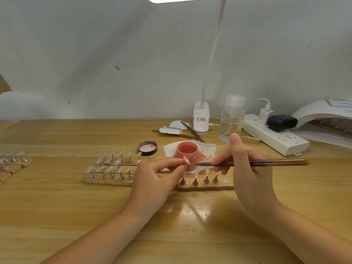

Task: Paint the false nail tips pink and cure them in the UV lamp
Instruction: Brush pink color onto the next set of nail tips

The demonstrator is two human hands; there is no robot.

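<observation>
My left hand (158,176) pinches a small stand with a pink nail tip (186,160) on top, lifted above the table. My right hand (245,164) grips a brown-handled brush (266,162), its bristle end touching that nail tip. Right behind stands an open jar of pink gel (187,152) on a stained white tissue (206,149). Below my hands lies a cork strip (205,186) carrying several metal stands with pink tips and one bare magnet spot. More cork strips with clear tips (112,168) lie to the left. The white UV lamp (325,115) stands at the far right.
The jar's black lid (147,148) lies left of the jar. Behind are a clear pump bottle (231,119), a desk lamp base (201,119), spare brushes (192,131), and a white power strip (276,136) with plugs. More nail stands (13,161) sit at the left edge.
</observation>
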